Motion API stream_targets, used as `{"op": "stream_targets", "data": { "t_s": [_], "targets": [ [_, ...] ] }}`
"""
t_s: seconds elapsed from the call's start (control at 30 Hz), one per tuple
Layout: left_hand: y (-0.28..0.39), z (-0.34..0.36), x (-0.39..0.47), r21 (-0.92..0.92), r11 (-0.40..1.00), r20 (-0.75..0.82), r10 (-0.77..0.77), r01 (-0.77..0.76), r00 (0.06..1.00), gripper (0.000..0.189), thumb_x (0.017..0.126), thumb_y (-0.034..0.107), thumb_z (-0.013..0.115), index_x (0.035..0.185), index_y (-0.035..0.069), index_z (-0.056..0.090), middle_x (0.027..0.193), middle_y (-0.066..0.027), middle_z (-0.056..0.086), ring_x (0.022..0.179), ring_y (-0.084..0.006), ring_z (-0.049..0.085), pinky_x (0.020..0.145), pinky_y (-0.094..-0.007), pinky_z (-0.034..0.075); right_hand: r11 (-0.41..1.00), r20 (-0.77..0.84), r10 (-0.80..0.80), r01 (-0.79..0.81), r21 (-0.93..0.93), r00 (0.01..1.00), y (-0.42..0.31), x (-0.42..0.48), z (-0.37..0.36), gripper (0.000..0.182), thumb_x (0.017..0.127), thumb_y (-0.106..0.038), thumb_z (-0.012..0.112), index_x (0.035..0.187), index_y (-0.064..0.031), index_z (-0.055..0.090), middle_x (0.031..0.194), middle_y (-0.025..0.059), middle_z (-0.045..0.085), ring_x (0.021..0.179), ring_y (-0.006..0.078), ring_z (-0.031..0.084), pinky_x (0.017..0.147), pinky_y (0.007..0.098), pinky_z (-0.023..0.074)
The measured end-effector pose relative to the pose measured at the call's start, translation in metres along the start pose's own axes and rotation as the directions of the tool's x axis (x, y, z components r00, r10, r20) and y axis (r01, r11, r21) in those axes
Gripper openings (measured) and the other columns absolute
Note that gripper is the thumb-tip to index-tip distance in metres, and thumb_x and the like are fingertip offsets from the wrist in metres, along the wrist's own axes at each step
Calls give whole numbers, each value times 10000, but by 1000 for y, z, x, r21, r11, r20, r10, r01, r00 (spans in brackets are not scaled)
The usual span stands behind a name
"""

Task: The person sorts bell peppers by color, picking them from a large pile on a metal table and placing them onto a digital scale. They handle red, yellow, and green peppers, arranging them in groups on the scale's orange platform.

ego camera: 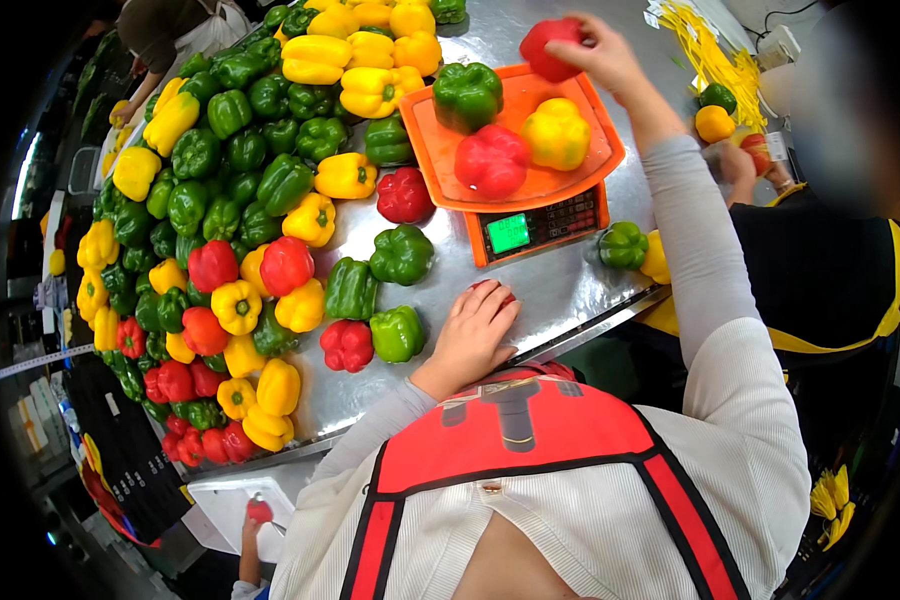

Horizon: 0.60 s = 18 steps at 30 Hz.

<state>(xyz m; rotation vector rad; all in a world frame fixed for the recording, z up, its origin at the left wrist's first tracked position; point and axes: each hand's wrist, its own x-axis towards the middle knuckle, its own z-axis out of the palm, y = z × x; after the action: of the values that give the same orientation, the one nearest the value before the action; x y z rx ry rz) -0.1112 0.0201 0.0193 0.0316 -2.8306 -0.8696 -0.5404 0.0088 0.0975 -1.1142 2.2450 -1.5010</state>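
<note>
My right hand (607,58) grips a red bell pepper (550,51) over the far edge of the scale's orange tray (559,180). In that tray lie a green bell pepper (468,96), another red one (493,160) and a yellow one (557,134). The digital scale (540,225) has a lit green display. Near the table's front edge, my left hand (471,336) is cupped over a red bell pepper (507,298), which it mostly hides. Left of this hand are a bright green pepper (397,334) and a red pepper (346,346).
A large heap of green, yellow and red peppers (217,217) covers the left of the metal table (450,255). Yellow ties (709,56) lie at the far right. A co-worker's hand (736,165) holds packed peppers there. Another person's hand (250,527) holds a red pepper at lower left.
</note>
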Motion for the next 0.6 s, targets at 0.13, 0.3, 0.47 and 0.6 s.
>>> {"op": "stream_targets", "data": {
  "t_s": [0.13, 0.3, 0.47, 0.6],
  "targets": [
    [-11, 14, -2, 28, 999, -42, 48, -47, 998, 592, 699, 159, 789, 1257, 126, 594, 1360, -107, 551, 1316, -322, 492, 1056, -516, 417, 887, -190, -144, 212, 410, 971, -58, -14, -40, 748, 845, -204, 799, 1466, -30, 419, 1294, 125, 606, 1171, 207, 594, 1025, 342, 475],
    [-9, 20, 0, 63, 997, -53, 49, -46, 997, 460, 784, 133, 720, 1232, 124, 614, 1347, -105, 572, 1313, -306, 495, 1081, -514, 399, 808, -269, -290, 386, 445, 918, -96, -41, -57, 750, 838, -203, 802, 1450, 1, 419, 1298, 129, 602, 1174, 207, 594, 1027, 348, 471],
    [-10, 24, -3, 66, 997, -63, 33, -29, 997, 531, 735, 122, 759, 1243, 134, 607, 1355, -98, 559, 1309, -319, 496, 1069, -522, 405, 789, -260, -297, 390, 475, 919, -90, -64, -54, 785, 833, -209, 809, 1470, -4, 398, 1340, 126, 573, 1205, 200, 576, 1051, 355, 450],
    [-7, 18, -1, 49, 999, -61, 27, -24, 998, 419, 794, 120, 690, 1209, 129, 627, 1316, -92, 588, 1304, -296, 502, 1088, -496, 397, 824, -192, -221, 288, 488, 956, -84, -74, -55, 800, 824, -197, 821, 1478, -19, 397, 1329, 111, 571, 1206, 199, 572, 1051, 353, 449]
  ]
}}
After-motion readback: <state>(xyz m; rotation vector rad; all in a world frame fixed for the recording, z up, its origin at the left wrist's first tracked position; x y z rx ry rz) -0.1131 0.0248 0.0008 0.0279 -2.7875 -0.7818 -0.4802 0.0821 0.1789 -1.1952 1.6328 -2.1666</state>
